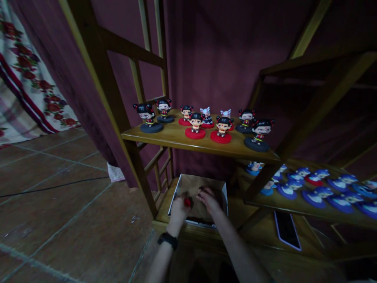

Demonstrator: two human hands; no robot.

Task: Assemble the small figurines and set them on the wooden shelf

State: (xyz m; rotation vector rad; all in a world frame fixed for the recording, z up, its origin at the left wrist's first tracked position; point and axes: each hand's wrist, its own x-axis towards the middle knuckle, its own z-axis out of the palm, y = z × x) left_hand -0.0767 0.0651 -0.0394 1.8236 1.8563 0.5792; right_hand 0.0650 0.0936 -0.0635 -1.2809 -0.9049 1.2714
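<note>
Both of my hands are down inside a shallow white-edged cardboard box (203,179) on the bottom shelf. My left hand (179,210), with a dark watch on the wrist, is closed around a small red-and-dark figurine (187,202), mostly hidden by the fingers and blurred. At the box's middle, my right hand (208,199) has its fingers curled at a tiny dark-and-pale piece (199,191) too blurred to name. The two hands are a little apart.
Above the box, a wooden shelf (171,137) carries several black-haired figurines (196,125) on red or dark round bases. Several blue figurines (318,194) stand on the right shelf. A phone (287,230) lies below them. A wooden post (132,169) rises left of the box.
</note>
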